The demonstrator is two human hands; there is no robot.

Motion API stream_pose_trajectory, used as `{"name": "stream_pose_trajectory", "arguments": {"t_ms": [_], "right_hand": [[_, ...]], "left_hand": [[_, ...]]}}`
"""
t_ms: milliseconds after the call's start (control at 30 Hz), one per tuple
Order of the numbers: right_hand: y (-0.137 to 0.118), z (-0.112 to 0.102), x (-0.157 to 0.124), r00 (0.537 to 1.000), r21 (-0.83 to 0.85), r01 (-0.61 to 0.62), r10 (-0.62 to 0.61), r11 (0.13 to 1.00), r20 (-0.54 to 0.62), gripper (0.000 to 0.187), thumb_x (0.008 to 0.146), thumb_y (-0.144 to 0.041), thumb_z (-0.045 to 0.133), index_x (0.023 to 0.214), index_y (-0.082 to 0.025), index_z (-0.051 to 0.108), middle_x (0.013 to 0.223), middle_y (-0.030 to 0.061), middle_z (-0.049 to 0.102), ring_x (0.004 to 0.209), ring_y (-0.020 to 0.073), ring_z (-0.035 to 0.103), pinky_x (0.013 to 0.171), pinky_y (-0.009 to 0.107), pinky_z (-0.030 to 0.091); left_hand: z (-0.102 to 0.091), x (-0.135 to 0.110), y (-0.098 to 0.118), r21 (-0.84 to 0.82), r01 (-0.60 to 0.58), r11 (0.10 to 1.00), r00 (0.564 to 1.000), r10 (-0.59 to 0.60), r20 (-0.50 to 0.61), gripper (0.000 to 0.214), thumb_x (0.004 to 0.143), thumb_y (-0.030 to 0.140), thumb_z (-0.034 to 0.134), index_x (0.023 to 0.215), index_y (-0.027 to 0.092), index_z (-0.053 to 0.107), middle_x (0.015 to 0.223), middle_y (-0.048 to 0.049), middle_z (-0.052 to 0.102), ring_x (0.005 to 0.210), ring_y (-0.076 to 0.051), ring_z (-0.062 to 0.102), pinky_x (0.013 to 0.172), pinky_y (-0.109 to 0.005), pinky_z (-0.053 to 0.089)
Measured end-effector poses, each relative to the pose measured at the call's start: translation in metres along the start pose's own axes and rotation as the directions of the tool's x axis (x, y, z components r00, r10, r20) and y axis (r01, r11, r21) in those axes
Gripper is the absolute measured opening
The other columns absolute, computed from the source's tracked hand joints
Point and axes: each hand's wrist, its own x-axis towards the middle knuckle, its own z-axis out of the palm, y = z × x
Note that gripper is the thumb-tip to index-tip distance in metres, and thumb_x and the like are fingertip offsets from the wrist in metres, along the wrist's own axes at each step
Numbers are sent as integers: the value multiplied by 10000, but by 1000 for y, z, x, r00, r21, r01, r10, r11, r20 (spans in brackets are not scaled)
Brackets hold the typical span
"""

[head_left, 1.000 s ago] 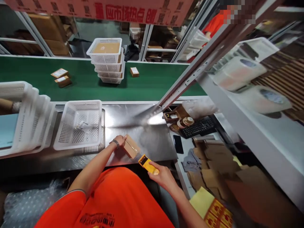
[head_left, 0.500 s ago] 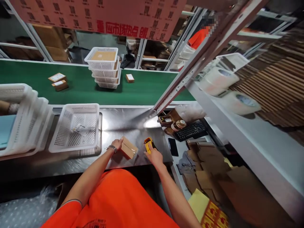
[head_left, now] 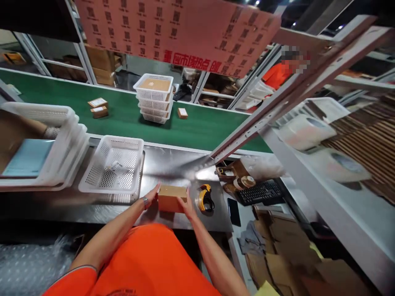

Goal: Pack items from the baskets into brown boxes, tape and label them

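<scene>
A small brown cardboard box (head_left: 171, 197) stands on the steel worktable (head_left: 173, 164) in front of me. My left hand (head_left: 152, 195) presses against its left end, fingers stretched along it. My right hand (head_left: 186, 205) grips its right end. A yellow and black tape dispenser (head_left: 205, 198) lies on the table just right of the box, free of my hands. A watch is on my left wrist.
A white mesh basket (head_left: 112, 169) with a paper slip sits left of the box, more baskets (head_left: 40, 139) further left. Behind runs a green conveyor (head_left: 123, 115) carrying stacked baskets (head_left: 154, 98) and small parcels. Keyboard (head_left: 260, 192), phone (head_left: 235, 211) and flat cartons (head_left: 277, 246) lie right.
My right hand set the tape dispenser down on the table and moved onto the box's right end. The box was turned square to me. The camera view tilted up and left.
</scene>
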Motion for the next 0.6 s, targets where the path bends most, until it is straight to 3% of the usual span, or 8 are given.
{"name": "stream_pose_trajectory", "arguments": {"t_ms": [100, 200, 267, 333, 400, 467, 533, 600], "right_hand": [[-34, -18, 42, 998, -64, 37, -34, 997, 49, 1020, 897, -785, 752, 1697, -172, 598, 1720, 231, 663, 1574, 422, 633, 1347, 610, 476], [-67, -19, 80, 995, -172, 78, -65, 982, 78, 923, 817, -699, 876, 1532, -130, 746, 1592, 246, 756, 1479, 438, 691, 1307, 626, 510], [-84, -11, 93, 994, -246, 108, -104, 963, 26, 888, 830, -686, 877, 1503, -119, 757, 1646, 269, 709, 1590, 464, 589, 1379, 656, 409], [-93, 7, 95, 988, -299, 135, -151, 945, -30, 903, 930, -726, 753, 1562, -83, 701, 1767, 321, 573, 1723, 477, 426, 1440, 658, 287], [-88, 34, 84, 983, -345, 138, -170, 929, -64, 1001, 993, -783, 584, 1643, -22, 607, 1851, 384, 417, 1787, 500, 311, 1451, 671, 242], [-69, 65, 68, 983, -437, 89, -149, 895, -103, 1150, 955, -845, 487, 1705, 28, 513, 1888, 424, 304, 1811, 554, 237, 1439, 744, 227], [-43, 93, 54, 986, -577, 23, -113, 817, -122, 1273, 900, -875, 443, 1767, 57, 417, 1895, 437, 268, 1804, 629, 182, 1415, 856, 158], [-19, 112, 50, 972, -675, 22, -174, 737, -159, 1260, 873, -876, 443, 1814, -39, 426, 1896, 398, 319, 1806, 642, 163, 1407, 887, 118]], "left_hand": [[-14, -12, -15, -145, 28, 989, 998, -18, 68, 949, 981, 1073, 245, 870, 224, 654, 917, -102, 755, 943, -247, 750, 891, -343, 632], [-27, -20, -28, -61, 60, 996, 990, -52, 127, 826, 963, 1040, 448, 818, 241, 598, 845, -80, 718, 900, -256, 743, 859, -367, 641], [-40, -26, -32, 66, 50, 997, 991, -57, 121, 688, 975, 916, 626, 798, 252, 578, 774, -67, 704, 819, -268, 741, 815, -412, 648], [-58, -31, -30, 127, -18, 992, 994, 4, 106, 527, 983, 718, 774, 803, 245, 625, 772, -71, 742, 786, -268, 752, 806, -427, 648], [-85, -33, -19, 142, -106, 984, 994, 100, 50, 388, 1010, 544, 794, 801, 238, 677, 810, -72, 784, 807, -255, 769, 833, -411, 645], [-120, -31, -1, 174, -188, 967, 975, 205, -84, 342, 1060, 431, 717, 780, 237, 684, 835, -68, 795, 872, -254, 787, 888, -398, 643], [-161, -27, 20, 240, -232, 943, 923, 291, -250, 332, 1074, 324, 652, 755, 236, 670, 889, -89, 808, 1012, -281, 801, 999, -412, 631], [-200, -21, 37, 308, -238, 921, 864, 346, -367, 284, 1034, 213, 670, 751, 227, 685, 1033, -136, 838, 1218, -315, 774, 1157, -416, 571]]}}
